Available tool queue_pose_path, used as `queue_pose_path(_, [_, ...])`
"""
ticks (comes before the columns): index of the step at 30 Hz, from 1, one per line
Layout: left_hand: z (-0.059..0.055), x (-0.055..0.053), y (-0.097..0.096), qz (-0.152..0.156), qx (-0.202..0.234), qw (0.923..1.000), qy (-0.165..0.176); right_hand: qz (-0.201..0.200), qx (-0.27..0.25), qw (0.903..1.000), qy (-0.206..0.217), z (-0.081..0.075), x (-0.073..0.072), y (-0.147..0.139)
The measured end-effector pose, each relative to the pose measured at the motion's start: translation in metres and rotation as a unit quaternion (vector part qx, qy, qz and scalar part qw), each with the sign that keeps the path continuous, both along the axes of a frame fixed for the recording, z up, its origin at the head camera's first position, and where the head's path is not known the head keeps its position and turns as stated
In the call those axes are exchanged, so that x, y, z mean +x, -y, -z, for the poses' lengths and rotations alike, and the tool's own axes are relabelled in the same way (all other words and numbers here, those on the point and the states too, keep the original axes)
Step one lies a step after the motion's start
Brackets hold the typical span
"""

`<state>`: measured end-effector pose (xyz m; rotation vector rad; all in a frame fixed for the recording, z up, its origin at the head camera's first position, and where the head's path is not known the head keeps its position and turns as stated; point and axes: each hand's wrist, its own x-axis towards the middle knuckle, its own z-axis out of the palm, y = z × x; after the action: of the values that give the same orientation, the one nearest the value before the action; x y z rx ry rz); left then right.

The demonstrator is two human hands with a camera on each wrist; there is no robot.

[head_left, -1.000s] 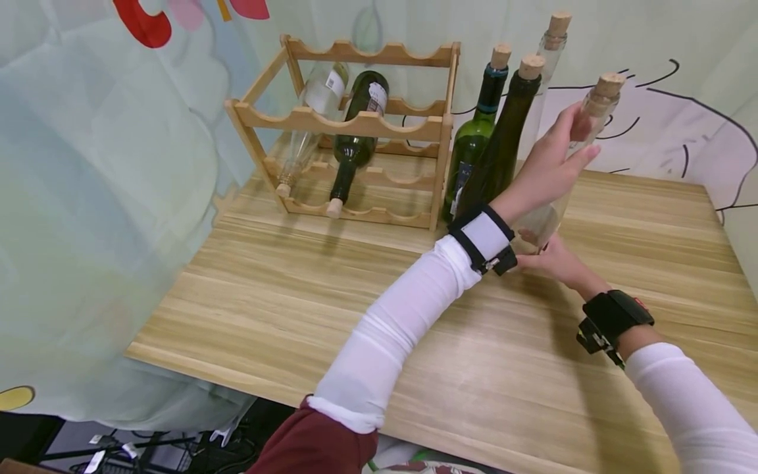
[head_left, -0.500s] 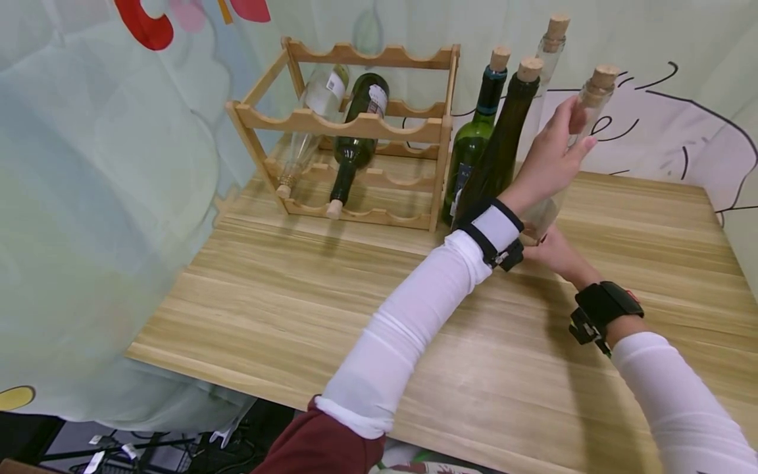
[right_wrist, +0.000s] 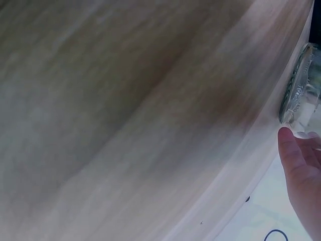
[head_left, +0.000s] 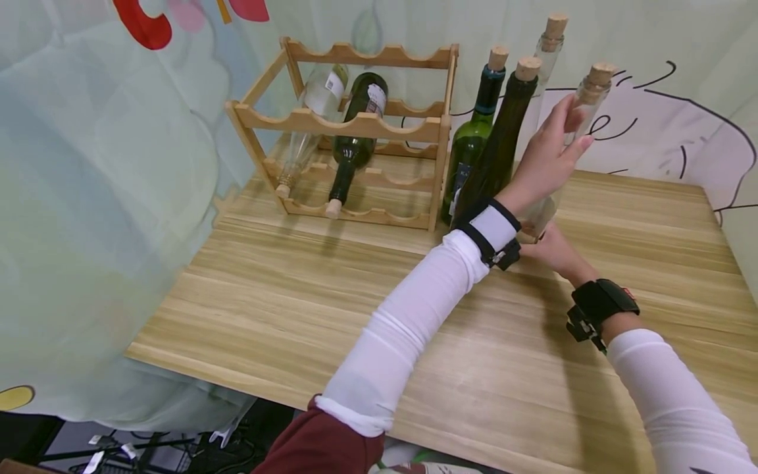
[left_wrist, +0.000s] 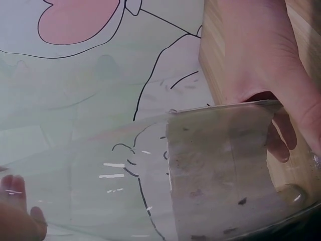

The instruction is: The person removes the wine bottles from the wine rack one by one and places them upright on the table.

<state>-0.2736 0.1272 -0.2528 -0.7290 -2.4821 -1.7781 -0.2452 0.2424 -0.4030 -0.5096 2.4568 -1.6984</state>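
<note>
A corked clear glass bottle leans with its neck to the upper right in the head view. My left hand grips it just below the cork, fingers behind and thumb in front. Low on the same bottle, my right hand holds the base; the left forearm partly covers this spot. Through the glass in the left wrist view, some fingers of the right hand show round the bottom end of the bottle. In the right wrist view the fingertips meet the bottle's base.
Left of the hands stand a dark corked bottle, a green corked bottle and another clear one behind. A wooden wine rack holds a clear bottle and a dark green bottle, necks forward. The wooden table ends at curtains.
The clear bottle has shifted slightly left and up in the head view, with both hands moving along on it. Most of the shift came in the first half second. The other bottles stay put.
</note>
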Motion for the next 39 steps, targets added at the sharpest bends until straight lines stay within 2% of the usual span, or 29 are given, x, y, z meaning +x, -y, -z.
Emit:
queue_pose_path(5, [0.0, 0.0, 0.003, 0.003, 0.005, 1.0, 0.005, 0.017, 0.021, 0.9996, 0.006, -0.001, -0.001, 0.003])
queue_pose_path(9, [0.002, 0.002, 0.008, 0.0, 0.003, 1.0, -0.003, 0.013, 0.014, 0.9998, 0.01, 0.0, -0.003, 0.004])
queue_pose_path(15, [0.005, 0.02, 0.025, -0.026, -0.017, 0.999, -0.032, -0.021, -0.016, 0.9996, -0.013, 0.002, -0.007, 0.004])
queue_pose_path(17, [0.004, 0.029, 0.033, -0.022, -0.024, 0.9982, -0.05, -0.032, -0.022, 0.999, -0.02, 0.002, -0.008, 0.004])
queue_pose_path(19, [0.003, 0.038, 0.042, -0.003, -0.021, 0.997, -0.075, -0.037, -0.022, 0.9988, -0.023, 0.002, -0.009, 0.004])
queue_pose_path(21, [0.004, 0.046, 0.052, 0.009, -0.005, 0.9943, -0.106, -0.037, -0.02, 0.9989, -0.021, 0.001, -0.009, 0.004])
queue_pose_path(24, [0.011, 0.056, 0.068, 0.007, 0.04, 0.9864, -0.159, -0.028, -0.016, 0.9994, -0.013, 0.0, -0.008, 0.005])
queue_pose_path(27, [0.019, 0.061, 0.085, -0.016, 0.09, 0.9735, -0.209, -0.006, -0.004, 1.0, -0.002, 0.0, -0.007, 0.006])
queue_pose_path(30, [0.025, 0.062, 0.101, -0.043, 0.126, 0.9638, -0.231, 0.011, 0.009, 0.9999, 0.004, -0.001, -0.006, 0.006])
queue_pose_path(32, [0.028, 0.061, 0.112, -0.064, 0.145, 0.9588, -0.236, 0.015, 0.013, 0.9998, 0.008, -0.001, -0.005, 0.006])
queue_pose_path(36, [0.037, 0.057, 0.133, -0.109, 0.17, 0.953, -0.226, 0.014, 0.015, 0.9996, 0.018, -0.001, -0.004, 0.005])
queue_pose_path(39, [0.044, 0.053, 0.149, -0.146, 0.169, 0.9488, -0.223, 0.017, 0.014, 0.9994, 0.028, -0.001, -0.004, 0.004])
